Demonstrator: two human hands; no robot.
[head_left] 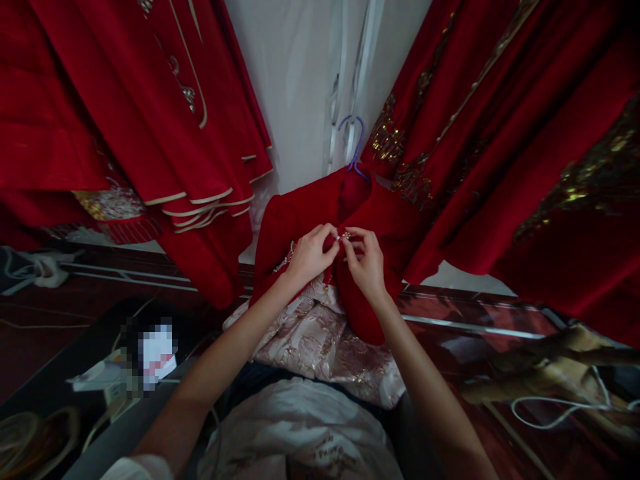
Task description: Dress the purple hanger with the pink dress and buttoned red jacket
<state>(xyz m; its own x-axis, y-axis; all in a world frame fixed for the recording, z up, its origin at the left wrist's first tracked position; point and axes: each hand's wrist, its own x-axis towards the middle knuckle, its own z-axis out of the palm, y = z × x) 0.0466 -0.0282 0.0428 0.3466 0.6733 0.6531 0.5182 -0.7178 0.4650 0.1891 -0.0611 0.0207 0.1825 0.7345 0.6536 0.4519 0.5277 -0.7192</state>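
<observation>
A red jacket on a purple wire hanger rests in front of me, its lower part over my lap. My left hand pinches at the jacket's front opening below the collar. Right beside it, my right hand pinches a small shiny ornament, which looks like a beaded fastener; its exact kind is too small to tell. The fingertips of both hands nearly meet there. Silvery beadwork shows on the jacket's left side. Under it lies a pale pink brocade cloth across my lap.
Red garments with cream trim hang at the left, and red garments with gold embroidery at the right. A white cabinet door stands behind. A blurred lit screen is at lower left; a white cord lies at right.
</observation>
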